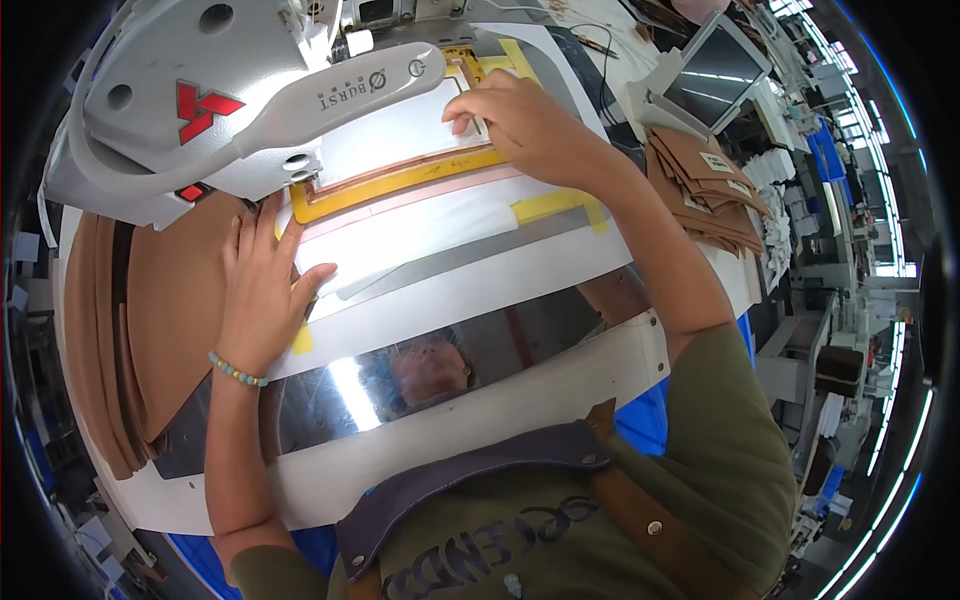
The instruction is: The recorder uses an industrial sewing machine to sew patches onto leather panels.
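My left hand (262,290) lies flat with its fingers apart at the left front corner of a yellow-edged rectangular frame (400,186). Some of its fingertips pass beneath the sewing machine head (150,110). Over the right end of the frame, my right hand (520,125) has bent fingers, with thumb and fingertips close together above the white sheet (385,135) inside it. Whatever those fingers may hold is too small or hidden to make out. A clear template sheet (430,262) with yellow tape (550,205) extends in front of the frame.
A grey lamp arm (330,105) crosses above the frame. Brown panels (185,290) are stacked at left; more brown pieces (700,185) with white labels lie at right. Behind these stands a screen (712,75). A shiny metal plate (520,350) covers the table's front.
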The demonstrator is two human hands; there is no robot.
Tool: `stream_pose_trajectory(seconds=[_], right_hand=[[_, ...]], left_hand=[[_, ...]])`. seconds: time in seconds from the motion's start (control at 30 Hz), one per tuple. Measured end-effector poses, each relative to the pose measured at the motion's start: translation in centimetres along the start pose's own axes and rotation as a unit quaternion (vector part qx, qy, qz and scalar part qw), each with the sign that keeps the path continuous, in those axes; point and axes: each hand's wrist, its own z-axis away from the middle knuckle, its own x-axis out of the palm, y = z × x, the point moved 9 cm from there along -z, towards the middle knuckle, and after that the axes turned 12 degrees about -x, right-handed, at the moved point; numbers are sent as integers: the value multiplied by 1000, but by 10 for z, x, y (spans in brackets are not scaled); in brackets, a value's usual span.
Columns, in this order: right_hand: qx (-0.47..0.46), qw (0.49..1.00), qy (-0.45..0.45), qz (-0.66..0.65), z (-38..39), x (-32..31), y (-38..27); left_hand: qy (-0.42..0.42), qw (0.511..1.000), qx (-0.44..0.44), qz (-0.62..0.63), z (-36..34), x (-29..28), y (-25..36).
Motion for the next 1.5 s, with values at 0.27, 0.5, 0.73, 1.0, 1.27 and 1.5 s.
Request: stream_pose_trajectory(seconds=[0.27, 0.5, 0.73, 1.0, 1.27, 1.5], right_hand=[[-4, 978, -156, 136, -23, 37, 6], [-25, 971, -130, 201, -14, 28, 0], [-137, 963, -10, 230, -13, 18, -15], [-281, 955, -1, 94, -45, 60, -151], [-361, 901, 38, 238, -81, 141, -195], [-352, 887, 90, 286, -65, 114, -189]], left_hand=[[-7, 1000, -11, -21, -1, 4, -4], [-32, 999, -18, -8, 31, -34, -15], [-48, 979, -175, -96, 130, -92, -105], [41, 951, -238, -192, 187, -84, -157], [94, 952, -280, -76, 193, -83, -169], [125, 969, -175, -124, 204, -85, -160]])
